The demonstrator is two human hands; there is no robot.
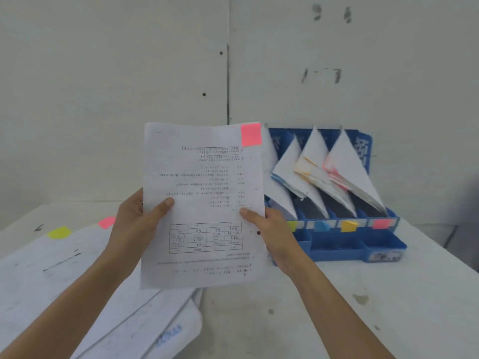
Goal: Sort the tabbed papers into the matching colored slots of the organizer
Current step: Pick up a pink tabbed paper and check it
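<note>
Blue organizer (pixel 337 251) holds leaning papers (pixel 346 161); slot tabs (pixel 348 225) green, blue, yellow, pink. Your left hand (pixel 134 224) and right hand (pixel 274 237) pinch one pink-tabbed sheet (pixel 204 193), print illegible.

Sheet (pixel 202 203) — white, black print, a ruled grid low down; pink tab (pixel 251 134) on its corner. Organizer (pixel 337 248) blue; front marks: green label (pixel 292 225), blue label (pixel 321 225), yellow label (pixel 348 225), pink label (pixel 381 223). Filed papers (pixel 313 151) white, edged blue, yellow, pink. Stack (pixel 39 268) white — yellow-green tab (pixel 59 232), second pink tab (pixel 106 222). Table (pixel 414 294) off-white, stained.
</note>
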